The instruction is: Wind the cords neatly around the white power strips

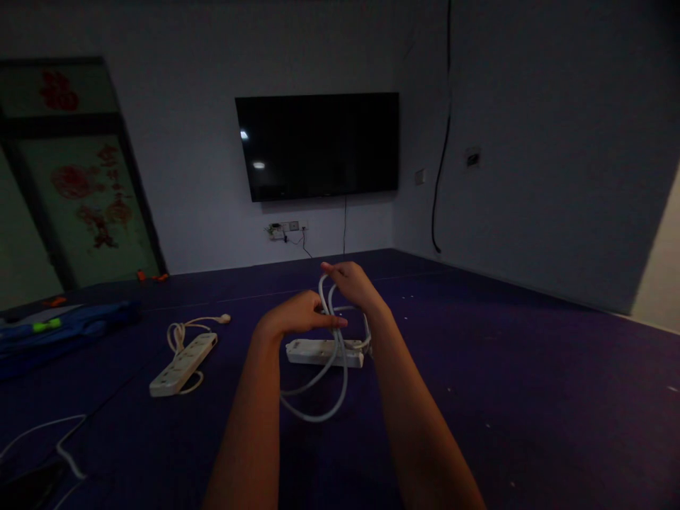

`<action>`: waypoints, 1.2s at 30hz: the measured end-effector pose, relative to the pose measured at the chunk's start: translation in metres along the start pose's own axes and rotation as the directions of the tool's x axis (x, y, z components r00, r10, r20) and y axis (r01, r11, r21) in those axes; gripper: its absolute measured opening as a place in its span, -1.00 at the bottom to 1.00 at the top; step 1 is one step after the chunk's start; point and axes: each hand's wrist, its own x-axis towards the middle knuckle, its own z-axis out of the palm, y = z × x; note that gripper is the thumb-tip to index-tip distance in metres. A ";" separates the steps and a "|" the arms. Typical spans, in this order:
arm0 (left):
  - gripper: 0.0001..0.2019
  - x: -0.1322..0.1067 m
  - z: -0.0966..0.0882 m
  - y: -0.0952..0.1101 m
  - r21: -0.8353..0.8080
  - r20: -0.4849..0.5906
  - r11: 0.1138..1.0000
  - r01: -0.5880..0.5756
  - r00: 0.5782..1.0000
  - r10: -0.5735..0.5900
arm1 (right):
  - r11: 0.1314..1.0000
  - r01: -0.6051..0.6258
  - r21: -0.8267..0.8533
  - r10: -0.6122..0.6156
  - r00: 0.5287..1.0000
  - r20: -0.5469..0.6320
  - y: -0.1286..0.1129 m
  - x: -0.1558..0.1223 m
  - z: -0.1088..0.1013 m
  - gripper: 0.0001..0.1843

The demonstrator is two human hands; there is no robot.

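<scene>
White cord point(333, 398) runs in loops between both hands. The upper bends are gathered at the fingers and the lower loops hang down below the wrists toward the floor point(531, 397). The left hand point(298, 314) has its fingers pressed together, closed sideways on the strands, with the fingertips pointing toward the right hand. The right hand point(351, 283), just above and beyond it, is curled over the top of the loops and grips them there. The two hands are nearly touching.

The cord belongs to a white power strip point(324, 352), which lies flat on the floor directly beneath and just beyond the hands.

Well off to the left of the left hand lies a second power strip point(183, 364), its own cable point(180, 331) loosely bunched at its far end. Further left is a blue bag-like bundle point(74, 327); whether it holds anything cannot be told. Another thin white lead point(53, 433) trails near the left forearm. Far ahead of the hands, a dark television point(319, 145) is mounted on the wall above a wall socket point(285, 228).
</scene>
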 end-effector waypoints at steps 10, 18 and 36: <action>-0.71 0.015 0.018 0.005 -0.200 0.051 0.980 -0.007 0.999 0.018 | 0.938 -0.167 0.304 0.275 0.894 -0.355 0.012 0.006 0.011 -0.26; -0.62 0.004 0.006 0.001 -0.427 0.060 0.900 0.085 0.996 -0.066 | 0.730 -0.305 0.612 0.304 0.946 0.110 0.010 0.001 -0.008 -0.52; -0.78 0.007 -0.004 -0.013 -0.827 -0.183 0.561 0.038 0.925 -0.333 | 0.810 -0.333 0.482 0.257 0.941 0.219 0.024 -0.006 -0.020 -0.38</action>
